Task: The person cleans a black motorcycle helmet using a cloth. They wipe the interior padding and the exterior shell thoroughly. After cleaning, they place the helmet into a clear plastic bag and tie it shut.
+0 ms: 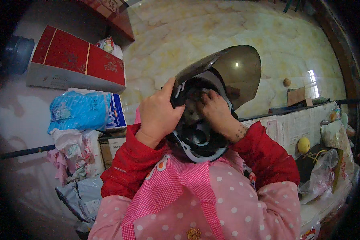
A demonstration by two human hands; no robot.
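Note:
A helmet (195, 156) rests against my lap with its hollow side facing up, showing dark padding and a black-and-white rim. Its tinted visor (243, 75) swings out at the far right side. My left hand (160, 111) grips the helmet's left edge, thumb over the inside and index finger along the base of the visor. Inside the shell, my right hand (217, 112) has its fingers curled against the dark lining (195, 85). The padding hides the fingertips, so whether they pinch anything is unclear.
To the left are a red-and-white box (78, 60), a blue plastic-wrapped pack (81, 111), plastic bags (91, 153) and a grey parcel (84, 195). At right, a yellow round fruit (303, 145) and a clear bag (321, 174) lie on a paper-covered surface (283, 135). Marbled floor (174, 30) extends ahead.

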